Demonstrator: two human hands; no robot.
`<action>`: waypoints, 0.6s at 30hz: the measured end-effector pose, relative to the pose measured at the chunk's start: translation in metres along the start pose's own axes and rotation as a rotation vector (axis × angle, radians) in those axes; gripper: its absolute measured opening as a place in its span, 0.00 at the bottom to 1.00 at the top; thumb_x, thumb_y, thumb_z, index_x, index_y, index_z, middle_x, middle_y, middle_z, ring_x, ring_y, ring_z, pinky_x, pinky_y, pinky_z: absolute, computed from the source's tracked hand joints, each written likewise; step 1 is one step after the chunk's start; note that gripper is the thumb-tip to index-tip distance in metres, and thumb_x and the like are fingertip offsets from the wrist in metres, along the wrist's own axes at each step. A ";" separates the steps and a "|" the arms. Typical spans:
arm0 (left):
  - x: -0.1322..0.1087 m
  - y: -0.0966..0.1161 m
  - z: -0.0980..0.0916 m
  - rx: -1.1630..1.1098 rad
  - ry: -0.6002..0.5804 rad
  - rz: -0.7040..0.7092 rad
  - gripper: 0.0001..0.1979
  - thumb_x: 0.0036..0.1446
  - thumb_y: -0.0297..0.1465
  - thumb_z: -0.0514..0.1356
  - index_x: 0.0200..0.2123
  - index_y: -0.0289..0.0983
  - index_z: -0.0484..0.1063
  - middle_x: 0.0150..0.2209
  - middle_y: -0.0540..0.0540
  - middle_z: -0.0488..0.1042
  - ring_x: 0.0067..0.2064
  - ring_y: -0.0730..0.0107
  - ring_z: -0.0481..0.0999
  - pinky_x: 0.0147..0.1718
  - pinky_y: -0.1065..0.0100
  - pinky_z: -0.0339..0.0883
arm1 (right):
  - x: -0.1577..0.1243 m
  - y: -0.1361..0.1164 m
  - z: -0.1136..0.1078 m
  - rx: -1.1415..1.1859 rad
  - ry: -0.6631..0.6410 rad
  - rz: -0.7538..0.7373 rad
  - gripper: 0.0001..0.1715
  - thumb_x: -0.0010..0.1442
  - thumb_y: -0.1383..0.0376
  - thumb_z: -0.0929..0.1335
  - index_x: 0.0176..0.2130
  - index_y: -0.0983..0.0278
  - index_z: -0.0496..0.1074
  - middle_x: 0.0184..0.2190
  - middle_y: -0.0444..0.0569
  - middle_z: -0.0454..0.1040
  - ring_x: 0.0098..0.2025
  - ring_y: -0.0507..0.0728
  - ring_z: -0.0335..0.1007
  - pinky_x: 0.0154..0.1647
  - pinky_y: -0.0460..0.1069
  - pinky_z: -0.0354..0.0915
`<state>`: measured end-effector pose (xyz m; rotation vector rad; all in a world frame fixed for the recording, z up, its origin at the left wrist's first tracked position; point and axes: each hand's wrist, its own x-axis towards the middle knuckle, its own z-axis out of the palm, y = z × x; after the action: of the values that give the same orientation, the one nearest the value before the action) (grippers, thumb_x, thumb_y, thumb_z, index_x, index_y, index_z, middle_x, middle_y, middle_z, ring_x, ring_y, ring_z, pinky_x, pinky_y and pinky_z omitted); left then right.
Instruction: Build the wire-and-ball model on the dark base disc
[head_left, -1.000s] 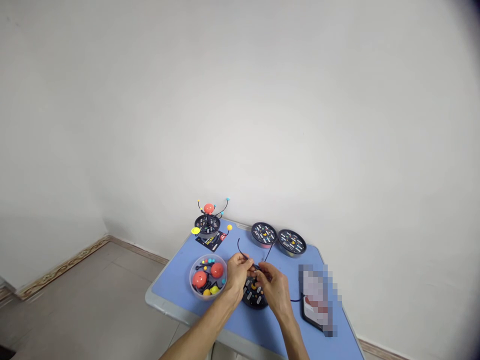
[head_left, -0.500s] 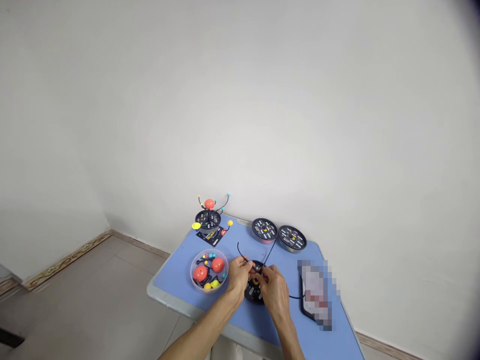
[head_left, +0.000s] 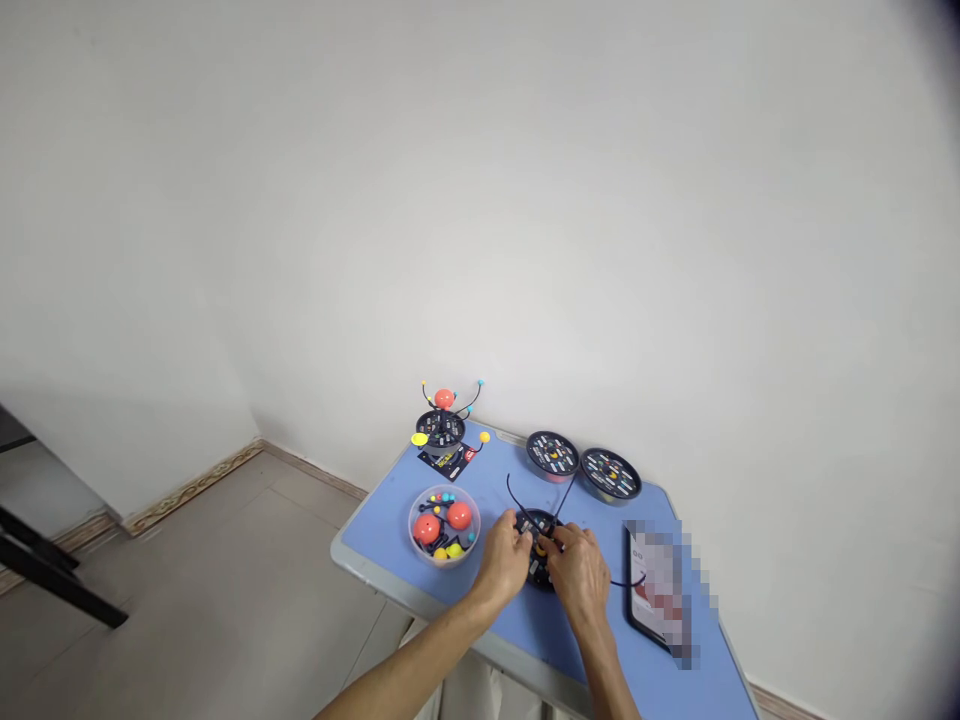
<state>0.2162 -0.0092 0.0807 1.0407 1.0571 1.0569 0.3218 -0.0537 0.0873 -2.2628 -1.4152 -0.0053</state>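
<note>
A black round base [head_left: 537, 578] printed with small planet pictures lies on the table in front of me. My left hand [head_left: 505, 557] grips its left rim, thumb on top. Over the base, my right hand [head_left: 581, 568] has its fingers pinched on a black curved-rod piece [head_left: 559, 508] at the middle. Thin rods of this piece stick up behind the hands, and one reaches out to the right. My fingers hide the spot where the rods meet the base.
Left of my hands stands a clear round tub [head_left: 412, 540] with red, yellow and blue balls and black parts. Behind it is an assembled planet model [head_left: 444, 400] by a black card [head_left: 442, 465]. Two more round bases [head_left: 553, 453] sit at the back; a phone [head_left: 637, 615] lies right.
My left hand has moved from the rod piece down to the base's rim. My right hand stays at the middle. The view has shifted, so the table appears further right.
</note>
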 end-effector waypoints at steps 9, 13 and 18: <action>-0.030 0.026 -0.074 0.428 -0.111 0.572 0.10 0.56 0.28 0.58 0.39 0.40 0.79 0.44 0.41 0.79 0.46 0.58 0.77 0.47 0.60 0.69 | -0.001 0.011 -0.003 0.009 0.023 -0.034 0.08 0.57 0.63 0.69 0.36 0.62 0.77 0.34 0.52 0.78 0.42 0.64 0.70 0.34 0.51 0.60; -0.004 0.043 -0.123 0.649 0.051 0.674 0.12 0.60 0.30 0.54 0.38 0.40 0.78 0.41 0.42 0.79 0.46 0.57 0.76 0.48 0.56 0.69 | -0.005 0.003 -0.017 0.121 0.169 -0.065 0.16 0.59 0.57 0.67 0.43 0.61 0.76 0.37 0.52 0.78 0.40 0.62 0.71 0.34 0.51 0.62; 0.023 0.047 -0.160 0.944 0.068 0.741 0.14 0.61 0.28 0.52 0.34 0.40 0.78 0.39 0.43 0.78 0.42 0.58 0.74 0.46 0.56 0.70 | -0.004 -0.056 -0.018 0.141 -0.050 -0.394 0.16 0.66 0.63 0.61 0.41 0.61 0.78 0.37 0.49 0.77 0.32 0.52 0.73 0.35 0.45 0.64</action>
<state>0.0567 0.0431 0.0953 2.2936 1.2886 1.1694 0.2772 -0.0437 0.1237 -1.8527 -1.8057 0.0239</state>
